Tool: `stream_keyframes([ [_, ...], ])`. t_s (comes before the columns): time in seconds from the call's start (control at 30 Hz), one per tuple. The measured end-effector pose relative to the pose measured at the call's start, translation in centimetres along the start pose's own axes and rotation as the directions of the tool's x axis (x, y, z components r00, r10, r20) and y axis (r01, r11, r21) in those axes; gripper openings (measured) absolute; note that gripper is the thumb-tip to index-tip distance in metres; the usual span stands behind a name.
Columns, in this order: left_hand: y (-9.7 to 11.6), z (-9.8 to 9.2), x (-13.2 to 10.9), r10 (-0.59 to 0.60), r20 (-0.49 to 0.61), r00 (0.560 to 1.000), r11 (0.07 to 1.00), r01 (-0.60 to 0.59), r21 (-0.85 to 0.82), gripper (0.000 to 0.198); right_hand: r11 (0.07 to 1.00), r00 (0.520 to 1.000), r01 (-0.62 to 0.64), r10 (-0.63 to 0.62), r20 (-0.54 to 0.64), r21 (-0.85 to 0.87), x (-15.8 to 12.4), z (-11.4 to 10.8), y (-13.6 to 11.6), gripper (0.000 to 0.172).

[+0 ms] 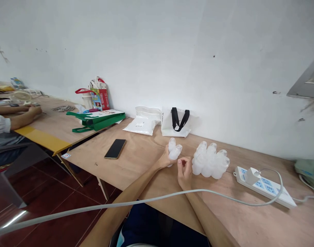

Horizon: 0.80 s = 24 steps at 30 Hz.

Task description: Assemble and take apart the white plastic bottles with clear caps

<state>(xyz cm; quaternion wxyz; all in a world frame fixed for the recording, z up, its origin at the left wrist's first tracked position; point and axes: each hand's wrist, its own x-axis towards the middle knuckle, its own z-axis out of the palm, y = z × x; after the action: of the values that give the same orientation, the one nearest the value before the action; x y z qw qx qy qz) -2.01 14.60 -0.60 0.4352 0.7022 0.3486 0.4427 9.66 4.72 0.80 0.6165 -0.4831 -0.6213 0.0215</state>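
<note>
My left hand [165, 160] is closed round two small clear plastic bottles [174, 150], held just above the wooden table [136, 161]. My right hand [184, 170] rests on the table just right of it, fingers curled in a pinch; what it holds, if anything, is too small to make out. A cluster of several more clear bottles [210, 160] lies on the table right next to my right hand.
A black phone [115, 148] lies to the left. A white bag with black handles [176, 122] and a white pouch [140, 125] lean at the wall. A power strip [265, 186] with cable sits right. Green bags [100, 119] and another person's arm [20, 115] are far left.
</note>
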Motion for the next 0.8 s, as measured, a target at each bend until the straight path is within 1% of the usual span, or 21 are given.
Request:
stream_keyframes([
  [0.07, 0.0, 0.3, 0.1, 0.012, 0.026, 1.0, 1.0, -0.012, 0.0, 0.096, 0.998, 0.997, 0.066, -0.066, 0.027, -0.004, -0.2, 0.0, -0.1, 0.019],
  [0.13, 0.0, 0.4, 0.0, 0.021, 0.047, 0.999, 1.0, -0.022, 0.022, 0.095, 0.995, 0.995, 0.095, -0.094, 0.03, -0.035, -0.1, 0.0, -0.2, 0.018],
  [0.17, 0.2, 0.4, -0.1, 0.025, 0.053, 0.998, 0.999, -0.027, 0.037, 0.094, 0.994, 0.995, 0.097, -0.097, 0.004, -0.051, 0.0, 0.0, -0.2, 0.017],
  [0.23, 0.5, 0.4, -0.5, 0.036, 0.057, 0.998, 0.997, -0.04, 0.065, 0.093, 0.994, 0.992, 0.08, -0.086, -0.093, -0.069, 0.2, 0.0, 0.0, 0.018],
  [0.3, 0.8, 0.4, -0.8, 0.061, 0.06, 0.996, 0.994, -0.066, 0.092, 0.094, 0.997, 0.984, 0.038, -0.048, -0.169, -0.059, 0.5, 0.0, 0.3, 0.03],
  [0.33, 0.9, 0.5, -0.9, 0.083, 0.064, 0.995, 0.99, -0.089, 0.108, 0.094, 0.999, 0.986, 0.009, -0.016, -0.169, -0.044, 0.6, 0.0, 0.5, 0.039],
  [0.37, 1.0, 0.5, -1.0, 0.107, 0.07, 0.992, 0.985, -0.115, 0.127, 0.094, 0.999, 0.99, -0.027, 0.023, -0.139, -0.026, 0.6, 0.1, 0.6, 0.047],
  [0.43, 1.0, 0.5, -1.1, 0.152, 0.088, 0.984, 0.973, -0.165, 0.162, 0.094, 0.995, 0.994, -0.102, 0.103, -0.027, 0.013, 0.5, 0.3, 0.8, 0.059],
  [0.5, 0.8, 0.4, -1.0, 0.181, 0.115, 0.977, 0.962, -0.201, 0.188, 0.091, 0.987, 0.985, -0.155, 0.151, 0.085, 0.04, 0.2, 0.6, 0.9, 0.065],
  [0.53, 0.7, 0.4, -0.9, 0.182, 0.127, 0.975, 0.958, -0.205, 0.198, 0.089, 0.985, 0.979, -0.168, 0.161, 0.122, 0.047, 0.1, 0.7, 0.8, 0.066],
  [0.6, 0.2, 0.4, -0.7, 0.172, 0.142, 0.975, 0.955, -0.2, 0.219, 0.088, 0.982, 0.973, -0.178, 0.167, 0.158, 0.06, 0.0, 0.9, 0.7, 0.067],
  [0.67, -0.2, 0.5, -0.5, 0.164, 0.15, 0.975, 0.955, -0.195, 0.224, 0.09, 0.981, 0.971, -0.185, 0.172, 0.167, 0.065, 0.0, 0.9, 0.6, 0.065],
  [0.73, -0.5, 0.6, -0.4, 0.178, 0.162, 0.971, 0.956, -0.209, 0.204, 0.091, 0.981, 0.969, -0.185, 0.172, 0.177, 0.063, 0.0, 0.8, 0.5, 0.064],
  [0.8, -0.5, 0.7, -0.2, 0.189, 0.168, 0.968, 0.96, -0.218, 0.177, 0.088, 0.984, 0.972, -0.167, 0.155, 0.179, 0.056, 0.1, 0.7, 0.5, 0.063],
])
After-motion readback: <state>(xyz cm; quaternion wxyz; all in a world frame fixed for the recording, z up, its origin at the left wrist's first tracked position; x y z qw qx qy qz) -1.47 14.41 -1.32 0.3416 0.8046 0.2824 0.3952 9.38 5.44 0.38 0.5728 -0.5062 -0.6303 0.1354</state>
